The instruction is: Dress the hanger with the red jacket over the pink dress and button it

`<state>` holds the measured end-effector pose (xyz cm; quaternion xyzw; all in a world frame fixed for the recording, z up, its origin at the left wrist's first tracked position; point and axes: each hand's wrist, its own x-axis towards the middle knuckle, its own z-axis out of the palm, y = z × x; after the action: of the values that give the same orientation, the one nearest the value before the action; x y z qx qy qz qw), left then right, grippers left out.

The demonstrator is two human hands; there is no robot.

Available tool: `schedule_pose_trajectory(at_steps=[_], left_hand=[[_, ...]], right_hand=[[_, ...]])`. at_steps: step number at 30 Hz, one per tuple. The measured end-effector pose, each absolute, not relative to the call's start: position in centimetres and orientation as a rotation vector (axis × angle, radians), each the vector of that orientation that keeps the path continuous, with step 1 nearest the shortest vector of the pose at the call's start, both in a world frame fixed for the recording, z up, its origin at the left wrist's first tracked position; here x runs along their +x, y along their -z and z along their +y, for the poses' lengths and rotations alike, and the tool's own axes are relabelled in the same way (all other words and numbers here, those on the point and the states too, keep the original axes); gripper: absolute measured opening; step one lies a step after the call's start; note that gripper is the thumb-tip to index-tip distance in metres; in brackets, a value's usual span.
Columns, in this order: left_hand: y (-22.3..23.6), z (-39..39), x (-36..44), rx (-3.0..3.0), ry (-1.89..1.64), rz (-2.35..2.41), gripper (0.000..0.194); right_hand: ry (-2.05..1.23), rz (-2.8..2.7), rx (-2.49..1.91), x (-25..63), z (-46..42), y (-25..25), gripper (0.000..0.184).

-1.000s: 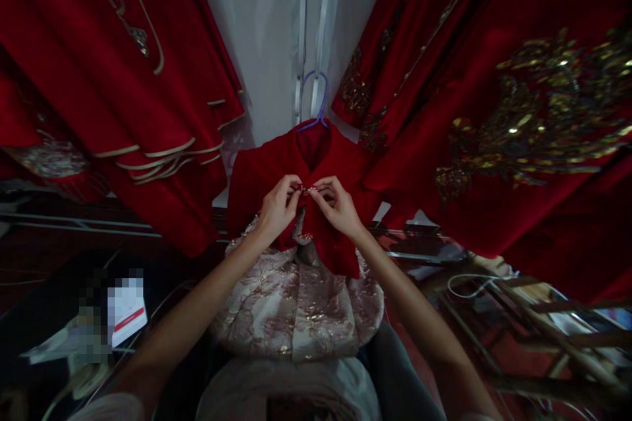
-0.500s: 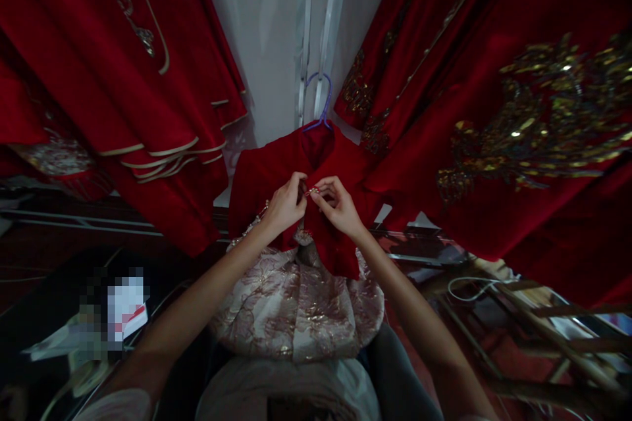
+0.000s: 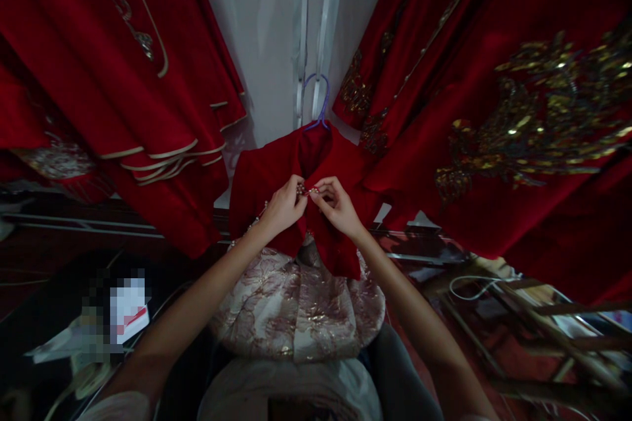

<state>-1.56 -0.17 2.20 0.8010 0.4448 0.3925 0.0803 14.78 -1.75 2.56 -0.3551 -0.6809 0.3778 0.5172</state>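
Note:
In front of me a red jacket (image 3: 266, 164) hangs on a purple hanger (image 3: 324, 105). Both hands meet at its front opening, just below the collar. My left hand (image 3: 284, 208) is closed, pinching a beaded fastening (image 3: 300, 189) on the jacket's left-hand edge. Opposite it, my right hand (image 3: 340, 208) grips a small red piece with gold beads (image 3: 313, 191) between thumb and fingertips. The two pieces lie close together; whether they are joined is too small to tell. Below the jacket, a pale, shiny patterned fabric (image 3: 296, 316) spreads over my lap.
Red garments with pale edging (image 3: 148, 99) hang at the left. A red garment with gold sequins (image 3: 533, 125) hangs at the right. Lower left, a white box (image 3: 131, 309) lies on a dark surface. A wooden frame (image 3: 533, 329) stands lower right.
My left hand has shifted slightly, and the beaded piece at its fingertips now shows. The jacket's front edges hang a little differently. My right hand keeps its pinch.

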Motion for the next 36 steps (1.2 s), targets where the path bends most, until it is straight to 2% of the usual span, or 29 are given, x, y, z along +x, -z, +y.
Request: schedule_pose_trajectory(at_steps=[3,7,16,21,26,32,36], left_hand=[[-2.4,-0.1,-1.9,2.336,-1.229,1.275,0.03],[-2.7,-0.2,-2.3,2.371,-1.236,1.288,0.022],[-3.0,-0.8,-2.5,2.561,-1.368,1.611,0.02],[-3.2,-1.3,-2.4,2.59,-1.281,1.445,0.017],[-3.2,-1.6,-2.0,2.311,-1.404,1.317,0.014],[-3.2,0.1,-1.7,1.793,-1.415,1.021,0.021],[-3.4,0.2,-1.5,1.868,-1.362,0.994,0.025]], right_hand=[[-0.922,-1.641,-0.86,14.8,-1.8,-2.5,0.026],[-0.94,-1.632,-0.872,14.9,-1.7,-2.3,0.026],[-0.927,-1.626,-0.89,15.0,-1.6,-2.1,0.026],[-0.92,-1.641,-0.879,14.9,-1.6,-2.1,0.025],[-0.926,-1.638,-0.861,15.0,-1.5,-2.0,0.025],[-0.93,-1.653,-0.858,15.2,-1.3,-1.8,0.024],[-0.923,-1.665,-0.864,15.1,-1.3,-2.0,0.024]])
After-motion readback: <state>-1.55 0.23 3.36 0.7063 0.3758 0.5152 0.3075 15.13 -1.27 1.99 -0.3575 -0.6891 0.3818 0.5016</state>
